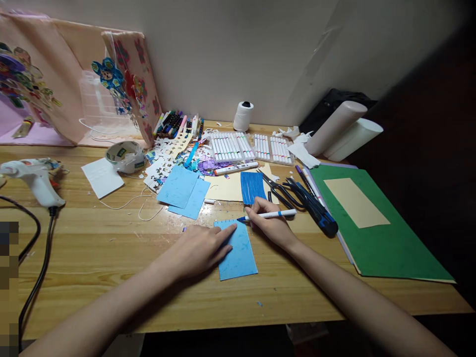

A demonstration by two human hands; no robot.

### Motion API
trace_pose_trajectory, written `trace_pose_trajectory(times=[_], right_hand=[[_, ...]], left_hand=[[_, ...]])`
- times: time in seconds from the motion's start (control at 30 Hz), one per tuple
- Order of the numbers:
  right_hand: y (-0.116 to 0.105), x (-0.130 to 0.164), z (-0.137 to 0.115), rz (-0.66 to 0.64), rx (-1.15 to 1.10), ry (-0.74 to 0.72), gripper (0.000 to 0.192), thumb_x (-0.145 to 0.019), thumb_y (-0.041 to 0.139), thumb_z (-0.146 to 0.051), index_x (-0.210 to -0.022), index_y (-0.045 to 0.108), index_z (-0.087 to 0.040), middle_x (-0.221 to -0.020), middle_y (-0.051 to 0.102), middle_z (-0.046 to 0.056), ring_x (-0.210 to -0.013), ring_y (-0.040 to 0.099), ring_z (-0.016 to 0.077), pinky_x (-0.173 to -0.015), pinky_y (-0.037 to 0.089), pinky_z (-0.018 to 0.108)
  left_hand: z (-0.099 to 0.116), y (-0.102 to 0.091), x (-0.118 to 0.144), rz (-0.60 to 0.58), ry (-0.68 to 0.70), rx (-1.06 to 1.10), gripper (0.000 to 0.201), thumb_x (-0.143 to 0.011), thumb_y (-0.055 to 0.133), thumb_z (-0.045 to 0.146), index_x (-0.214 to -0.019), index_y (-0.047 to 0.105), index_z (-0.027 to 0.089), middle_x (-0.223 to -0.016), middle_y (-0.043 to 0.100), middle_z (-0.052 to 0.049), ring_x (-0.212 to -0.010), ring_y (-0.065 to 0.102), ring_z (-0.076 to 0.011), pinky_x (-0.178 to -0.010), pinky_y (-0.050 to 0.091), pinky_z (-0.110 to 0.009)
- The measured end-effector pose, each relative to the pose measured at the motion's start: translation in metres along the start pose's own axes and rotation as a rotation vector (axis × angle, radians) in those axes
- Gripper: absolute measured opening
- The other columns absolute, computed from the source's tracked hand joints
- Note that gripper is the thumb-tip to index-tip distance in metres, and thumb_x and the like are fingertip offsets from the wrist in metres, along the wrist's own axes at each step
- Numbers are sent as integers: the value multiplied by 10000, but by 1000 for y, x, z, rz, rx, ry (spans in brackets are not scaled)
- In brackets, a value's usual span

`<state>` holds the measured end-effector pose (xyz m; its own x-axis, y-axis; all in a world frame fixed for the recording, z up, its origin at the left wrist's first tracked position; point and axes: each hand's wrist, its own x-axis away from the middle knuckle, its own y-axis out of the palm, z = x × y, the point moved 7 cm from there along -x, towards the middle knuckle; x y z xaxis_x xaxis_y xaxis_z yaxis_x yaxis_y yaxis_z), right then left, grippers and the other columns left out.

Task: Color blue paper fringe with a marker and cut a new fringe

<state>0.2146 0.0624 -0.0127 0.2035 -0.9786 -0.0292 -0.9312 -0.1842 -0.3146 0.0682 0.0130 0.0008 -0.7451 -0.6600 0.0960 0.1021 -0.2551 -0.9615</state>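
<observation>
**Card pinned flat, pen tip at its top edge**

The left hand [201,248] lies open and flat, palm down, on the blue card [238,253], its fingers spread toward 1 o'clock. That weight seems there to keep the card from sliding on the table [111,258]. The card sits near the table's front edge, straight ahead of the person, long side running away from them.

The right hand [269,225] is closed in a writing grip on a pen [271,214]. The pen lies low and nearly level, its blue tip pointing to 9 o'clock and meeting the card's far edge, just beside the left fingertips.

At 12 o'clock from the card lies a darker blue sheet [252,187]. Scissors [280,191] rest at 1 o'clock, near the right hand. A green folder [390,248] lies at 3 o'clock. More blue cards [184,191] sit at 11 o'clock, and a glue gun [33,178] is well apart at 9 o'clock.
</observation>
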Motion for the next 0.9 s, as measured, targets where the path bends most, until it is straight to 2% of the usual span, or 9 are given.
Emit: trace_pose_trajectory(times=[0.67,0.9], right_hand=[[1,-1,-1,-19,-4,-5,319,-855,549,-301,-583,416,-200,-537,487,-44,-533,454,120,-546,358,239],[-3,0,-2,25,-24,-26,327,-854,550,-295,-573,409,-201,-512,484,-52,-506,449,113,-562,374,242]], left_hand=[[0,0,-1,-26,-13,-6,413,-952,314,366,-1322,382,195,-856,677,-75,-641,628,-201,-535,396,-291],[-1,0,-1,-45,-32,5,420,-953,309,368,-1337,375,212,-881,678,-72,-681,636,-208,-567,421,-297]])
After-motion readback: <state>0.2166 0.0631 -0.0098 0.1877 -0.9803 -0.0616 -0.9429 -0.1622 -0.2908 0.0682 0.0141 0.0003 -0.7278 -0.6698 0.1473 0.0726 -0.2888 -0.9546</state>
